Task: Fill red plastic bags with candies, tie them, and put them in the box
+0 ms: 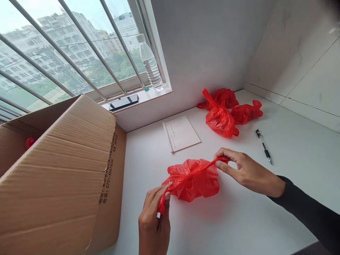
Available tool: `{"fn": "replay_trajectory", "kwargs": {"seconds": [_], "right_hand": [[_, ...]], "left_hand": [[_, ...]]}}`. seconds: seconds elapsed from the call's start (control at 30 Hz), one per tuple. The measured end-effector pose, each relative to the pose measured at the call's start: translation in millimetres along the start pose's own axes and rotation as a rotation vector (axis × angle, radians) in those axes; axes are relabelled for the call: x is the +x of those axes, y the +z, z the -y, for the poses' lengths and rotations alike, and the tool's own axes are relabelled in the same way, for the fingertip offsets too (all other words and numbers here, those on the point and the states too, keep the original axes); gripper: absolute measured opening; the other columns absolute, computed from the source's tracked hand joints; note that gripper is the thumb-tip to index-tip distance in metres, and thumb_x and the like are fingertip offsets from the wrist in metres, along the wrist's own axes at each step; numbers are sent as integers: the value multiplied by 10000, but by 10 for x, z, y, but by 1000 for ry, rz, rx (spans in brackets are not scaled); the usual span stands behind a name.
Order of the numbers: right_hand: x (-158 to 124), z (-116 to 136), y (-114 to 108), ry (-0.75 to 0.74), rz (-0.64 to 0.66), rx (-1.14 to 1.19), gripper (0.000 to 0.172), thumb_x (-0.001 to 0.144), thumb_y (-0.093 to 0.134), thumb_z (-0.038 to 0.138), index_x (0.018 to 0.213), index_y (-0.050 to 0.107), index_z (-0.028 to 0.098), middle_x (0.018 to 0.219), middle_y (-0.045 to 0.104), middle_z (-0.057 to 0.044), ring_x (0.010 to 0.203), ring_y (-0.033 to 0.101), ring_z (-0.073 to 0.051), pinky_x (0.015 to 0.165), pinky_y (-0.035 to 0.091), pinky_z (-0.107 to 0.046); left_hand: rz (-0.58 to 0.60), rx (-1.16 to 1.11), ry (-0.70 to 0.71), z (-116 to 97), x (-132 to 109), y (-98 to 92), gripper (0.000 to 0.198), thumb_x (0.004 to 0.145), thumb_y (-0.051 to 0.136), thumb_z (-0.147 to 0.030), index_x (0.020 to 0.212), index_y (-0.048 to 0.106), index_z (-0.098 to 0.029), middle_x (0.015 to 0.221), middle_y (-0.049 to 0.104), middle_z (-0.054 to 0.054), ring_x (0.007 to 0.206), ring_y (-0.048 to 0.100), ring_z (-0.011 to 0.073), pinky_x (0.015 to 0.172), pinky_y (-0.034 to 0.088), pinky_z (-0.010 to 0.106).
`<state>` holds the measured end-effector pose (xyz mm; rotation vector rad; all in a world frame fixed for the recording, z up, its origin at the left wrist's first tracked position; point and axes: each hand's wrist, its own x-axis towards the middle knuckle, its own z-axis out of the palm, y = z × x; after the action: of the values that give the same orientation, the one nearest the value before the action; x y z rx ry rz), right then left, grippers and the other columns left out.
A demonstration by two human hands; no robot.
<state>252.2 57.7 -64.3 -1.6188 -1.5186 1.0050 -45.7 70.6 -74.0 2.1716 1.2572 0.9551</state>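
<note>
The left hand point(155, 216) and the right hand point(241, 170) each pinch a stretched handle point(205, 165) of the red bag point(198, 186), which rests between them on the white table point(228, 226). Just beyond the bag lies a booklet point(183, 133); farther off, 3 red bundles point(220, 121) sit together by the wall point(204, 46), a pen point(264, 146) near them, and a cardboard box point(55, 170) stands at the left.

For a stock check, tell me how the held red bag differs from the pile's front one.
The held red plastic bag has its ends held apart by the left hand and right hand; the front bag is untouched.
The held bag lies apart; the front bag is bunched with other bags.
Both are red plastic.
</note>
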Motion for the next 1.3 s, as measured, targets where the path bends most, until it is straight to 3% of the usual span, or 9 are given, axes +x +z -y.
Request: {"fn": "replay_trajectory", "kwargs": {"seconds": [0.23, 0.37, 0.5, 0.63, 0.8, 0.9, 1.0, 1.17, 1.3], "right_hand": [[-65, -19, 0, -27, -40, 167, 321, 1003, 513, 548, 871, 539, 256, 795, 521, 35, 740, 470, -161, 672, 387, -306], [-69, -138, -43, 16, -86, 168, 361, 1000, 503, 568, 860, 563, 241, 818, 577, 10, 789, 530, -176, 731, 426, -319], [-84, -232, -5, 30, -69, 223, 370, 998, 492, 590, 916, 566, 237, 932, 638, -25, 879, 605, -207, 825, 484, -364], [-77, -143, 123, -51, -47, 438, 319, 1002, 510, 567, 1023, 549, 251, 1287, 629, -83, 1143, 615, -251, 1047, 469, -456], [14, -58, 403, -126, 28, 503, 292, 1007, 537, 507, 1159, 559, 259, 1400, 571, -96, 1306, 539, -248, 1103, 464, -456], [61, -145, 574, -196, -23, 292, 266, 1040, 482, 432, 1169, 630, 252, 1318, 602, -85, 1248, 568, -235, 1094, 475, -449], [70, -300, 729, -319, -88, 34, 338, 1049, 442, 368, 1297, 642, 254, 1327, 592, -109, 1272, 533, -262, 1108, 466, -492], [31, -475, 927, -437, -101, -158, 528, 1064, 382, 327, 1587, 351, 259, 1605, 397, -86, 1503, 305, -270, 1229, 337, -524], [-8, -519, 1021, -425, -24, -247, 559, 1062, 373, 343, 1602, 324, 203, 1608, 415, -93, 1508, 323, -276, 1251, 296, -539]], "left_hand": [[-138, -108, -193, -206, -51, 103, 252, 1013, 552, -364, 1072, 778, -268, 1143, 729, 62, 1011, 661, 228, 761, 506, 288], [-206, 0, -399, -82, -118, 18, 360, 968, 570, -531, 1035, 785, -251, 1041, 742, 66, 806, 629, 205, 647, 489, 282], [-203, -135, -548, -4, -153, -6, 431, 951, 565, -590, 1075, 782, -239, 1091, 754, 75, 987, 678, 248, 904, 545, 359], [-92, -272, -395, -133, -87, 234, 477, 1036, 430, -522, 1451, 550, -319, 1543, 518, 49, 1463, 415, 246, 1201, 366, 452], [18, -12, -234, -201, 44, 652, 514, 1074, 359, -416, 1585, 310, -388, 1692, 269, -9, 1585, 94, 234, 1269, 177, 550], [22, 115, -169, -98, 58, 780, 516, 1086, 312, -341, 1597, 270, -393, 1688, 278, -16, 1583, 100, 238, 1277, 72, 574], [40, 160, -195, 40, 10, 832, 523, 1083, 320, -325, 1601, 269, -367, 1685, 284, 2, 1575, 149, 240, 1281, 90, 564], [-55, 198, -223, 65, -81, 913, 559, 1083, 290, -306, 1626, 165, -352, 1722, 143, 8, 1587, 34, 255, 1271, 46, 603], [-53, 220, -214, 10, -105, 1046, 581, 1074, 311, -301, 1628, 148, -362, 1723, 136, -1, 1586, 30, 258, 1274, 59, 597]]}}
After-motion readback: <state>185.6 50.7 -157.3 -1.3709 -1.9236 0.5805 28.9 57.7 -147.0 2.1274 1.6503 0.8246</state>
